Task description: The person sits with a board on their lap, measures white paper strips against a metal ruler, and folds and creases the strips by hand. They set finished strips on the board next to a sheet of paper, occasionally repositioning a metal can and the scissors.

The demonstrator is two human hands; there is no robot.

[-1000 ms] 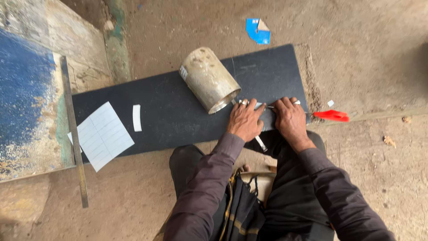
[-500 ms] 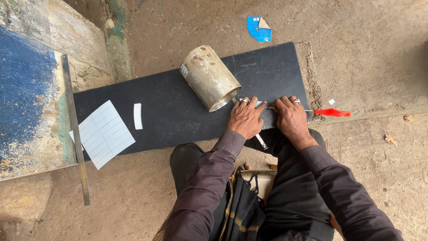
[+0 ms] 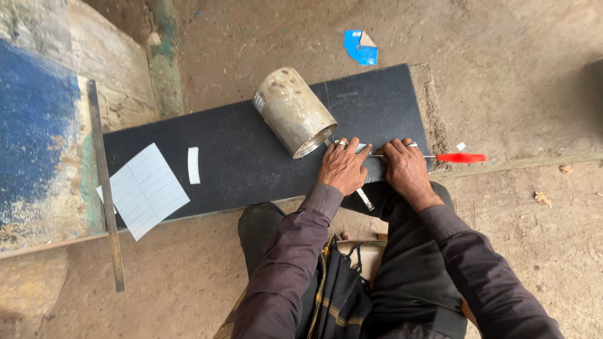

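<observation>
Closest to the camera were the person's dark purple sleeves and black trousers [image 3: 408,276], knees bent, sitting on the dirt floor [image 3: 534,94] right behind the work.

The right hand [image 3: 407,169] was curled down on the near edge of the long black flat board [image 3: 251,157], knuckles up, fingers closed around the thin metal shaft of a red-handled tool [image 3: 461,157]. The red handle stuck out just to the right of that hand, past the board's end. The left hand [image 3: 342,166] sat just beside it on the left, almost touching, palm down with fingers pressed together flat onto a small pale strip [image 3: 363,148] on the board. Couldn't tell whether it pinched anything or just held it down. A short silvery bar [image 3: 365,199] poked out under the left wrist, over the board's near edge.

Just beyond the left hand's fingertips lay a dull, rusty metal cylinder [image 3: 292,110] on its side, open end facing the hands and nearly touching them.

Well off to the left of the hands on the same board: a small white curved strip [image 3: 194,165], then a white gridded paper sheet [image 3: 143,188] hanging over the board's corner, then a long metal ruler [image 3: 105,188] on the ground.

Farthest out, beyond the board, a torn blue scrap [image 3: 360,47] lay in the dirt.
</observation>
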